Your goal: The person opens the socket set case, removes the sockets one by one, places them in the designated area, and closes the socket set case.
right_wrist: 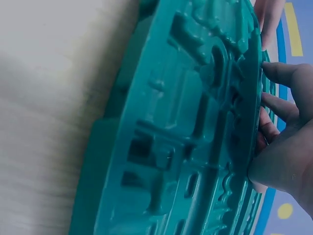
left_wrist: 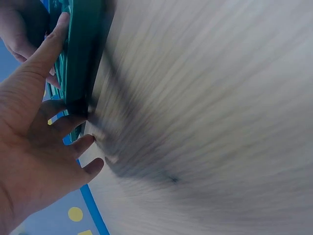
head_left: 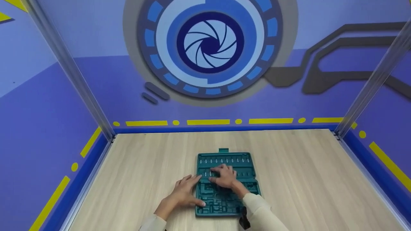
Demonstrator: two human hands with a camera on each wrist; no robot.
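First, steady the near half of the green case (head_left: 221,215), lying open on the desk (head_left: 154,154) midway between its left and right edges and short of its far edge. Brace with the left hand (head_left: 184,194): fingers spread, thumb reaching over the case's left rim, forefinger touching its left side close to the fold. Best to press lightly down there, against any rocking or sliding. Next, farther up, mind the right hand (head_left: 225,178), arched over the case just beyond the fold, thumb and forefinger bent toward a small bit (head_left: 210,173) at the left of the far half's nearer row. Cannot tell whether pinching or merely touching it. Judging by so small a piece, probably better to work with fingertips alone, moving straight, without twisting, palm clear of the neighbouring bit (head_left: 205,174). Farther still, avoid brushing the upper row of bits (head_left: 221,160) just inside the case's far edge. Leave the latch (head_left: 223,149), jutting toward the desk's far edge, free of any push.
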